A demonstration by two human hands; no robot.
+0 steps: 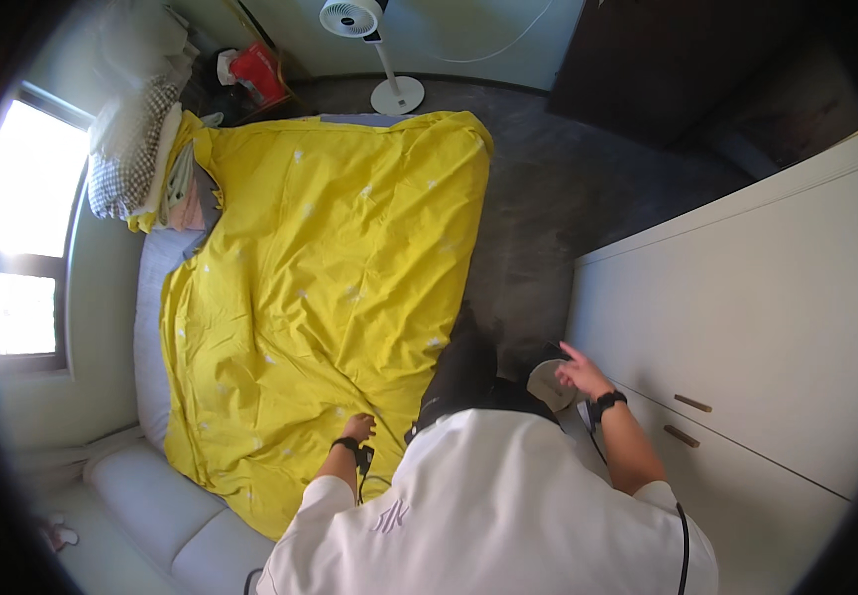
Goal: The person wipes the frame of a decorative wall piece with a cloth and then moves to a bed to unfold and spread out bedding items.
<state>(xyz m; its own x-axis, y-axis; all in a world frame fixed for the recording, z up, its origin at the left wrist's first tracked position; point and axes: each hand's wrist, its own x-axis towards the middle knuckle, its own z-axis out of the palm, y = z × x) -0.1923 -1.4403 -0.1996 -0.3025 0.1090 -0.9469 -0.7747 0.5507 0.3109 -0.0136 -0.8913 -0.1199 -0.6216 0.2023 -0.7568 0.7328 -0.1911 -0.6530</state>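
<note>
My left hand (pixel 359 428) is over the near part of a yellow bed cover (pixel 339 245), its fingers loosely curled with nothing visible in them. Whether it touches the cloth is hard to tell. On the other side, my right hand (pixel 583 374) has its index finger extended and grips nothing. Just below and beside it is a round beige object (pixel 546 383), partly covered by the fingers. A small dark item (pixel 554 348) lies by the fingertip, too unclear to name. The wrinkled cover has small white motifs and spreads over most of the mattress.
A white cabinet (pixel 711 297) with wooden handles stands close on my right. Folded bedding and a checked pillow (pixel 131 163) are piled by the window (pixel 23 201). A white pedestal fan (pixel 397 95) stands beyond the bed, and a padded headboard (pixel 154 494) is at lower left.
</note>
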